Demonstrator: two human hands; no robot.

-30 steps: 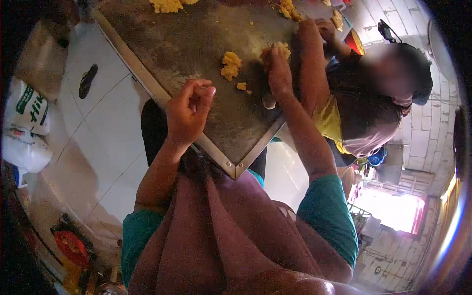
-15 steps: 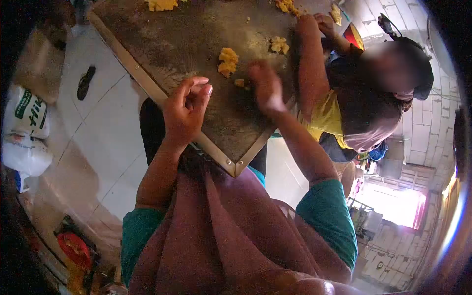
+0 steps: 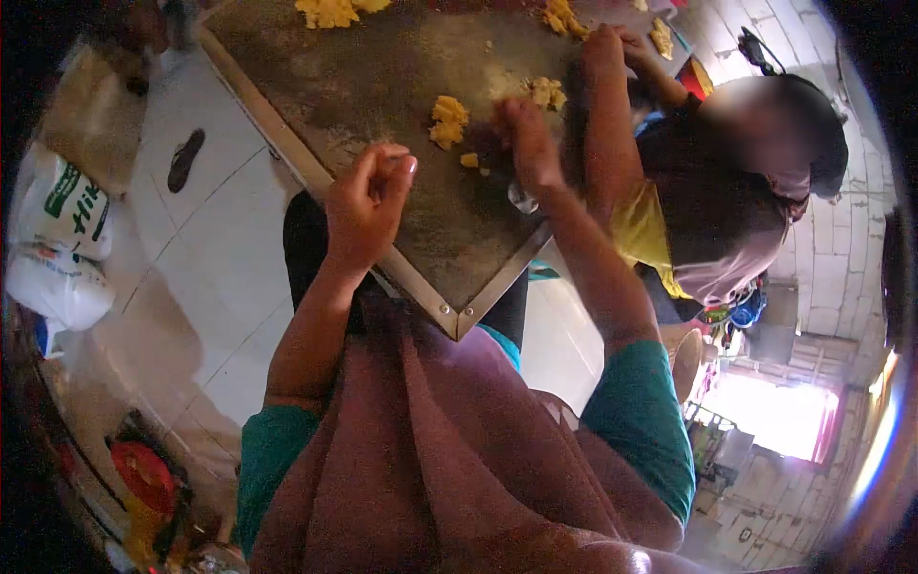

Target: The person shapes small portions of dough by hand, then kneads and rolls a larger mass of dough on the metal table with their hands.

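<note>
My left hand (image 3: 368,206) is raised over the near left edge of the worn brown table (image 3: 335,72), its fingers curled in toward the thumb. Whatever those fingers hold, if anything, is hidden. Farther right, my right hand (image 3: 533,148) is over the tabletop, slightly blurred, with its fingers bent beside a pale crumbly lump (image 3: 547,93). I cannot see what is inside them. Between my hands lie a yellow crumbly lump (image 3: 448,122) and a small yellow piece (image 3: 469,161). A small shiny thing (image 3: 521,198) shows beside my right wrist.
A person (image 3: 698,191) sits close on the right, forearms over the table, hands near another yellow lump (image 3: 564,19). More yellow crumbs (image 3: 330,11) lie at the far edge. Metal trim (image 3: 445,311) borders the table corner. White sacks (image 3: 67,220) and a sandal (image 3: 185,160) are on the floor left.
My right hand has shifted a little away from me, toward the pale lump, and its fingers are more bent. My left hand stays nearly in place, still curled. The view has tilted slightly.
</note>
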